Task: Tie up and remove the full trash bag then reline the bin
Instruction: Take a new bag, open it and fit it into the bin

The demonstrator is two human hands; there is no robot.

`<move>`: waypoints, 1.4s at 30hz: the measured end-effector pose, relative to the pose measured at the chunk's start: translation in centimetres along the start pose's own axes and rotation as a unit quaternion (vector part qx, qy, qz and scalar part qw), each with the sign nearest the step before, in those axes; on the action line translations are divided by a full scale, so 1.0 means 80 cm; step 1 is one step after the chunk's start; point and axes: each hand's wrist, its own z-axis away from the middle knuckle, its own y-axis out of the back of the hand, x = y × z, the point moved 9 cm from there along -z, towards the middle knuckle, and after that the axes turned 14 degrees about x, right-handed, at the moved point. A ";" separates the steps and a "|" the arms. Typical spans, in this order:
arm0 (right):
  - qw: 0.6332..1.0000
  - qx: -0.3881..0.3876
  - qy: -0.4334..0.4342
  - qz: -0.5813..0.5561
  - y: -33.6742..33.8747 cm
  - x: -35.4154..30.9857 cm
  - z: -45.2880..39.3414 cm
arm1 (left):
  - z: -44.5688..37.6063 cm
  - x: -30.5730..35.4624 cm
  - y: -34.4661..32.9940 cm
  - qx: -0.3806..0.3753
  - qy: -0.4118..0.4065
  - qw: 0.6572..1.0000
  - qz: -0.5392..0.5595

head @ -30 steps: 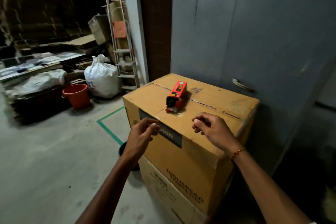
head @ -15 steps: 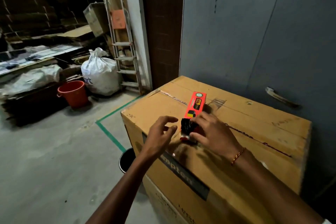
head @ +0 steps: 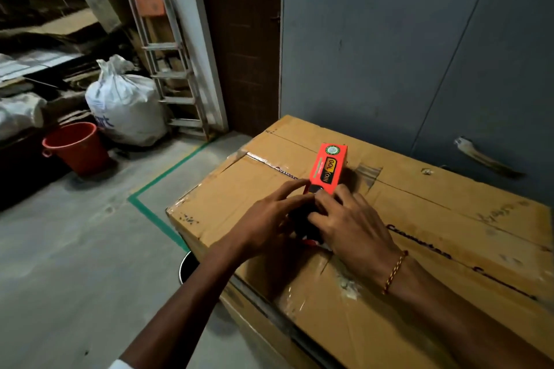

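An orange carton of bin liners lies on top of a big cardboard box. A black roll of liners shows at its open near end. My left hand pinches that roll from the left. My right hand lies over the carton's near end, with its fingers closed on the roll from the right. The black bin stands on the floor just left of the cardboard box. Only a sliver of its rim shows, so I cannot see what it holds.
A red bucket, a knotted white sack and a metal ladder stand at the back left. Green floor tape runs toward the box. Grey doors with a handle rise right behind it.
Both hands moved from the box's near edge onto the orange carton's open end and closed on the black roll. My view came closer and tilted down.
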 end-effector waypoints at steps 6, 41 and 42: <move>0.991 0.011 -0.062 -0.118 0.021 0.001 0.002 | -0.023 -0.004 0.006 0.011 -0.079 0.996 -0.046; 0.778 0.146 -0.541 -0.285 0.111 -0.005 0.099 | -0.047 -0.002 -0.010 -0.008 -0.121 0.991 -0.062; 0.745 0.172 -0.554 -0.328 0.121 -0.003 0.108 | -0.048 0.002 -0.008 -0.007 -0.115 0.991 -0.066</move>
